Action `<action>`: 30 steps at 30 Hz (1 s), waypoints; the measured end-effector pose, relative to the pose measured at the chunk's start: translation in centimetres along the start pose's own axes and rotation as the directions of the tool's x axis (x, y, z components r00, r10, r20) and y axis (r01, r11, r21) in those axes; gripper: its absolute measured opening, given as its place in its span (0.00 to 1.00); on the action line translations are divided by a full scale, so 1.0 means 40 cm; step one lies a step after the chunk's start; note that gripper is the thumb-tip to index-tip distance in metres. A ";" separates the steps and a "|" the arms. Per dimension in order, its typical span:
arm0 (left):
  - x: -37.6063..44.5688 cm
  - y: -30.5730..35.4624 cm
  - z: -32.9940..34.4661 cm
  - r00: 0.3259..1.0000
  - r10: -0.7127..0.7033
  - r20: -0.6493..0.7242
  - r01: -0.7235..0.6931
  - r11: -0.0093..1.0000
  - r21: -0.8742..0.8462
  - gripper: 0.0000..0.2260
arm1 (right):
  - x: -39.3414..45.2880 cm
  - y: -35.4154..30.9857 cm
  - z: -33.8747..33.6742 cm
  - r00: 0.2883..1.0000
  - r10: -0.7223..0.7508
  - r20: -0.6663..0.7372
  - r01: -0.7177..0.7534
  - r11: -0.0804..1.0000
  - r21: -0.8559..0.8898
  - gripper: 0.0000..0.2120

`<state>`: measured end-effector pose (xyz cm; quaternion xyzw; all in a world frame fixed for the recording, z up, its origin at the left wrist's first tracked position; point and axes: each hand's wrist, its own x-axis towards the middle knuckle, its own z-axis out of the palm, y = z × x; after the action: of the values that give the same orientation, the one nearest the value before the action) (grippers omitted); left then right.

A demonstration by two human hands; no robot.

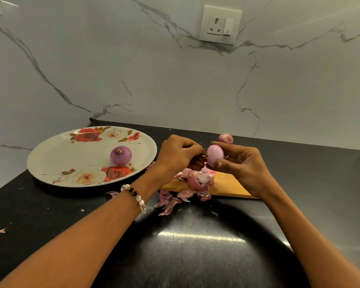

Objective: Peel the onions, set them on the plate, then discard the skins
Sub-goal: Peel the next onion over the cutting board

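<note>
Fingers (218,163) of the right hand (237,163) cradled a nearly bare onion (215,155) at frame centre, steadying it while the left hand (175,156) pinched its root-end skin above the skins (197,181); another peeled onion (121,155) sat on the plate (50,163) at left.

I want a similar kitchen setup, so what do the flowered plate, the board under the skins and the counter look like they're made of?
Plate: probably melamine or glazed ceramic, glossy with printed roses. Board: looks like wood, matte honey-brown. Counter: likely polished black stone, mirroring light.
</note>
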<state>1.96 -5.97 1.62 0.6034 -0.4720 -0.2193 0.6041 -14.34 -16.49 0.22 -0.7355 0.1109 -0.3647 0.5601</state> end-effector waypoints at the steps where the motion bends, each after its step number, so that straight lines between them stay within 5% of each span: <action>1: 0.002 -0.001 0.000 0.999 -0.044 0.000 0.044 0.999 -0.032 0.06 | 0.001 -0.001 0.000 1.000 0.002 0.007 -0.002 0.997 0.071 0.27; 4: 0.008 -0.006 -0.004 0.998 -0.061 -0.034 0.062 0.998 0.015 0.08 | 0.002 -0.007 -0.001 0.999 0.025 -0.022 -0.018 0.963 0.269 0.21; 7: 0.011 0.001 -0.012 0.996 0.081 0.024 -0.084 0.963 0.255 0.10 | 0.002 -0.016 0.000 0.996 0.075 -0.051 -0.050 0.926 0.374 0.20; 12: 0.011 0.014 -0.019 0.969 0.245 0.038 -0.233 0.848 0.475 0.27 | 0.004 -0.018 0.001 0.993 0.095 -0.063 -0.064 0.922 0.381 0.20; 14: 0.012 0.019 -0.020 0.934 0.343 0.097 -0.346 0.805 0.482 0.20 | 0.004 -0.014 0.000 0.995 0.086 -0.053 -0.062 0.936 0.347 0.18; 18: 0.011 0.013 -0.006 0.853 0.440 0.281 -0.521 0.678 0.518 0.21 | 0.003 -0.002 -0.006 0.999 0.041 0.016 -0.043 0.982 0.184 0.24; 21: 0.008 0.009 -0.002 0.865 0.390 0.315 -0.499 0.607 0.618 0.15 | -0.003 0.006 0.001 0.998 0.028 0.061 -0.029 0.999 0.018 0.29; 25: 0.007 0.008 -0.002 0.889 0.377 0.261 -0.456 0.657 0.600 0.09 | -0.001 -0.003 0.004 1.000 0.020 0.008 -0.019 0.993 -0.117 0.24; 30: 0.009 -0.006 -0.009 0.808 0.495 0.321 -0.583 0.588 0.560 0.10 | -0.002 -0.009 -0.003 1.000 0.007 0.014 -0.004 0.987 -0.161 0.23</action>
<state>2.49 -6.12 1.57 0.5828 -0.7159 0.1081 0.3690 -14.56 -16.41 0.52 -0.7806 0.1380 -0.3477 0.5007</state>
